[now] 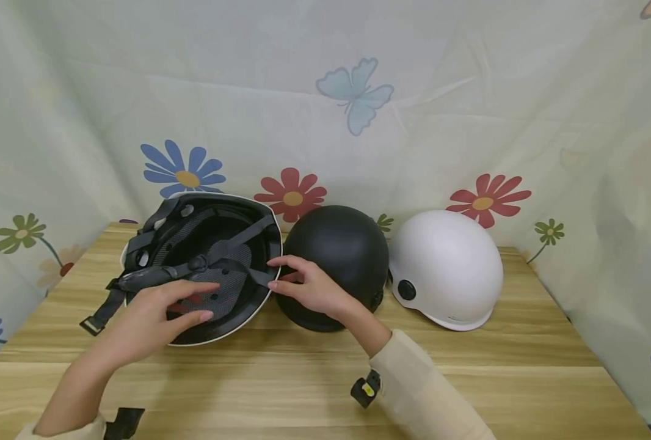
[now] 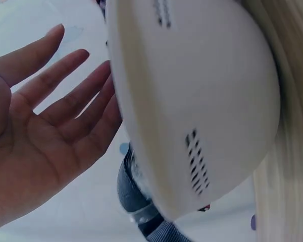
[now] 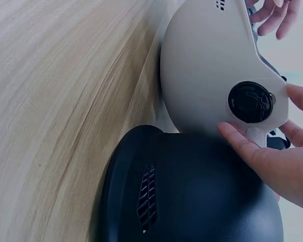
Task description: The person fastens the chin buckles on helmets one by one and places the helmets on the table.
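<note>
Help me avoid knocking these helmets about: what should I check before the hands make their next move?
1. Left hand gripping the upturned helmet: not ok; its fingers are spread, not curled round it.
2. Right hand at the rim: ok; it touches near the round black disc.
3. Right-hand grip firm: cannot tell.
4. Strap end tucked inside: not ok; it hangs outside the rim on the left.
5. Black helmet clear of the upturned one: cannot tell; they look very close.
6. White helmet at right sitting dome up: ok.
</note>
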The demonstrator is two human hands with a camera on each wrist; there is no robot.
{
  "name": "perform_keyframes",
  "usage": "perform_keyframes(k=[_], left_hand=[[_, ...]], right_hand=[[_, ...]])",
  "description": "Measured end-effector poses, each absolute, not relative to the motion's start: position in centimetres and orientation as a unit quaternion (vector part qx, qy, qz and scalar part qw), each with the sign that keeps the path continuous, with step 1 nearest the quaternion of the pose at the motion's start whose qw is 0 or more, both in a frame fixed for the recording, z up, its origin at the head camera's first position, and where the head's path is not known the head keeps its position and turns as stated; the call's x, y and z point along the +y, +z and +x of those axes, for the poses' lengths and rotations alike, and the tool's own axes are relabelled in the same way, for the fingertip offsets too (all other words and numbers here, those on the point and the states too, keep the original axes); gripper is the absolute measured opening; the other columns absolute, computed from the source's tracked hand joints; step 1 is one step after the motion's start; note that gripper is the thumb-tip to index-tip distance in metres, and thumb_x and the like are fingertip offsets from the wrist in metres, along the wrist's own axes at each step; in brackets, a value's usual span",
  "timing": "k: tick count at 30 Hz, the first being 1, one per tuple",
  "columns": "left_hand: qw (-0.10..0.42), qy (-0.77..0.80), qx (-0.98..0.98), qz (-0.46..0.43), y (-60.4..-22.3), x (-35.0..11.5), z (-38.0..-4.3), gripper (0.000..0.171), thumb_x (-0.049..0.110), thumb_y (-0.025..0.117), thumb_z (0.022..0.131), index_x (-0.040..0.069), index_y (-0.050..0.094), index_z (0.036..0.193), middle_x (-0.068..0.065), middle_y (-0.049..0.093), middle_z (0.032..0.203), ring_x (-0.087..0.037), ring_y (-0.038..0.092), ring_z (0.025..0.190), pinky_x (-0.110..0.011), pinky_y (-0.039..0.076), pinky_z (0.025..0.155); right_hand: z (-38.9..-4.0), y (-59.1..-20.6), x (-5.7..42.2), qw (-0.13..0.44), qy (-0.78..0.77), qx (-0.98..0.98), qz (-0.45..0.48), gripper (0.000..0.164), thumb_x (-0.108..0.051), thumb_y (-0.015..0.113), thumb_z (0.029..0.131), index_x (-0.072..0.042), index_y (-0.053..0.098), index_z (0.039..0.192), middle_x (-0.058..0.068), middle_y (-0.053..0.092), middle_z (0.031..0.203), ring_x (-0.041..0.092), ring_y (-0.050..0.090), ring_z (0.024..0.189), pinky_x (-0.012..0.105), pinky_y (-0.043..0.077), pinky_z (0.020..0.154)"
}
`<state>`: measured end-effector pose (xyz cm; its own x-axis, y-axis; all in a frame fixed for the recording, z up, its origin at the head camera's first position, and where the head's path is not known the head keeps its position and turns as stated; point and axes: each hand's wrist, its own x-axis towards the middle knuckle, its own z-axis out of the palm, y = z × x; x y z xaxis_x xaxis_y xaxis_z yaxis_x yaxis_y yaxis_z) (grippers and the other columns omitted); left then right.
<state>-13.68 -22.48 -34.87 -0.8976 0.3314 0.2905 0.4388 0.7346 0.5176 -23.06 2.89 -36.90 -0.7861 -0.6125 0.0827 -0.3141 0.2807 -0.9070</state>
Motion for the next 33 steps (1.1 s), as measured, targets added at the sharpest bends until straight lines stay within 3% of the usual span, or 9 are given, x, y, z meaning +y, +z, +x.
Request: perform_keyframes(k=[4, 8, 13, 15, 19, 27, 33], left_hand=[[0.132, -0.288, -0.928, -0.198, -34.2, -23.9, -14.0, 0.039, 0.020, 0.067, 0.084, 0.006, 0.059, 0.120, -0.015, 0.059, 0.115, -0.030, 0.059, 0.095, -0.039, 0.051, 0.072], [0.190, -0.289, -0.921, -0.177, -34.0, -25.5, -14.5, 0.036, 0.015, 0.067, 0.084, 0.004, 0.060, 0.117, -0.015, 0.060, 0.109, -0.023, 0.059, 0.088, -0.027, 0.051, 0.068], [0.216, -0.288, -0.922, -0.139, -33.7, -27.6, -15.1, 0.039, 0.015, 0.066, 0.085, 0.001, 0.057, 0.120, -0.018, 0.057, 0.102, -0.023, 0.052, 0.090, -0.039, 0.050, 0.071], [0.207, -0.286, -0.927, -0.129, -33.5, -28.4, -15.4, 0.042, 0.016, 0.065, 0.086, -0.001, 0.054, 0.123, -0.022, 0.054, 0.106, -0.031, 0.050, 0.094, -0.052, 0.045, 0.074], [0.158, -0.296, -0.935, -0.116, -33.5, -29.9, -16.0, 0.052, 0.019, 0.060, 0.089, -0.003, 0.041, 0.133, -0.032, 0.040, 0.124, -0.048, 0.040, 0.105, -0.064, 0.038, 0.078], [0.074, -0.297, -0.948, -0.087, -34.5, -31.6, -17.0, 0.070, 0.031, 0.055, 0.092, 0.003, 0.018, 0.145, -0.035, 0.022, 0.138, -0.056, 0.035, 0.112, -0.066, 0.037, 0.074], [0.056, -0.299, -0.950, -0.072, -35.0, -31.8, -17.1, 0.071, 0.035, 0.053, 0.093, 0.005, 0.017, 0.145, -0.033, 0.022, 0.140, -0.055, 0.035, 0.113, -0.065, 0.035, 0.073]], right_hand=[[-23.2, -36.8, 3.0, 0.149, -0.531, 0.781, -0.292, 0.039, -0.012, 0.061, 0.088, -0.008, 0.052, 0.126, 0.012, 0.056, 0.112, 0.018, 0.061, 0.090, 0.026, 0.047, 0.079], [-23.3, -36.8, 3.1, 0.150, -0.534, 0.780, -0.290, 0.039, -0.010, 0.060, 0.089, -0.009, 0.051, 0.127, 0.014, 0.060, 0.104, 0.023, 0.061, 0.089, 0.027, 0.049, 0.079], [-23.3, -36.8, 3.1, 0.149, -0.539, 0.776, -0.292, 0.038, -0.008, 0.060, 0.088, -0.007, 0.052, 0.126, 0.015, 0.059, 0.104, 0.027, 0.060, 0.089, 0.027, 0.049, 0.078], [-23.3, -36.8, 3.1, 0.148, -0.539, 0.776, -0.292, 0.038, -0.008, 0.060, 0.088, -0.007, 0.052, 0.126, 0.015, 0.059, 0.105, 0.029, 0.060, 0.090, 0.027, 0.050, 0.078], [-23.3, -36.8, 3.0, 0.151, -0.542, 0.774, -0.291, 0.039, -0.006, 0.059, 0.088, -0.006, 0.051, 0.127, 0.015, 0.058, 0.107, 0.026, 0.061, 0.088, 0.027, 0.050, 0.077], [-23.2, -36.7, 3.0, 0.149, -0.536, 0.777, -0.294, 0.039, -0.006, 0.059, 0.089, -0.006, 0.050, 0.127, 0.014, 0.054, 0.113, 0.016, 0.061, 0.084, 0.026, 0.050, 0.075], [-23.2, -36.7, 3.0, 0.128, -0.523, 0.783, -0.310, 0.039, -0.007, 0.059, 0.089, -0.005, 0.051, 0.126, 0.012, 0.043, 0.125, 0.015, 0.060, 0.082, 0.026, 0.051, 0.073]])
